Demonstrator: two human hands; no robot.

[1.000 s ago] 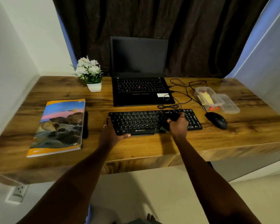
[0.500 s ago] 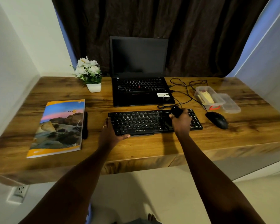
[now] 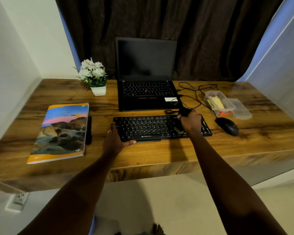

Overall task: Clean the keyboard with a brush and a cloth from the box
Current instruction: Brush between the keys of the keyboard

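A black keyboard (image 3: 148,128) lies near the front of the wooden desk (image 3: 159,153). My left hand (image 3: 116,139) grips its left front corner, thumb along the front edge. My right hand (image 3: 191,122) is over the keyboard's right part and grips a black brush (image 3: 183,111), whose dark handle end sticks out above my fingers; its bristle end reaches down to the keys beside my palm. A clear plastic box (image 3: 215,101) with a yellowish cloth (image 3: 216,102) inside stands open at the right rear, its lid (image 3: 239,111) beside it.
An open black laptop (image 3: 147,92) stands behind the keyboard, cables (image 3: 195,92) looping to its right. A black mouse (image 3: 227,126) lies right of the keyboard. A book (image 3: 61,131) with a black pen (image 3: 89,130) and a potted white flower (image 3: 93,76) occupy the left.
My right hand has moved with the brush to the right and toward the keyboard's rear edge. My left hand has kept its hold on the left corner.
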